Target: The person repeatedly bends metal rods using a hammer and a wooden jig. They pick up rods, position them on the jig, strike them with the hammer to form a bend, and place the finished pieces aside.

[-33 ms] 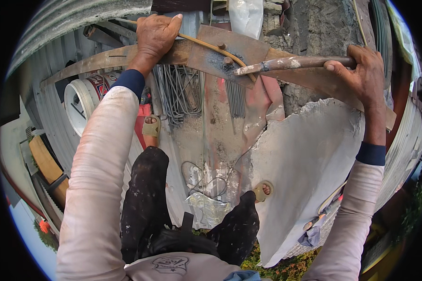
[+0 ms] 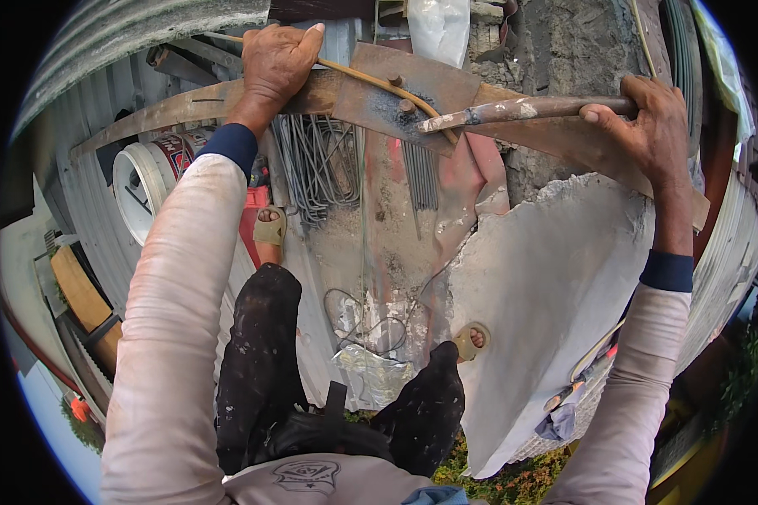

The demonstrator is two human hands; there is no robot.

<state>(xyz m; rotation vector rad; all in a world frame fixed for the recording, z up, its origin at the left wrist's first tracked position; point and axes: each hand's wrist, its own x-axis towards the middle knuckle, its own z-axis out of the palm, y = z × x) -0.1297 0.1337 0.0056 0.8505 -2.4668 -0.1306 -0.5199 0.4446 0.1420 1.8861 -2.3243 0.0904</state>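
A thin metal rod (image 2: pixel 358 74) crosses a rusty steel plate (image 2: pixel 434 71) fixed on a long wooden plank (image 2: pixel 164 108). My left hand (image 2: pixel 278 67) is closed around the rod, pressing it down at the plank. Two short steel pegs (image 2: pixel 407 107) stand up from the plate, and the rod curves past them, bent downward at its right end. My right hand (image 2: pixel 648 130) grips the end of a paint-spotted pipe lever (image 2: pixel 556 108). The lever lies across the plank, its far tip beside the bent part of the rod.
Below the plank lie a bundle of bent rods (image 2: pixel 320 160) and several straight ones (image 2: pixel 421 177). A white bucket (image 2: pixel 139 189) rests tipped at left. A broken-edged grey slab (image 2: pixel 547 278) slopes at right. Loose wire (image 2: pixel 387 324) lies between my sandalled feet. Rough concrete (image 2: pixel 589 50) rises behind.
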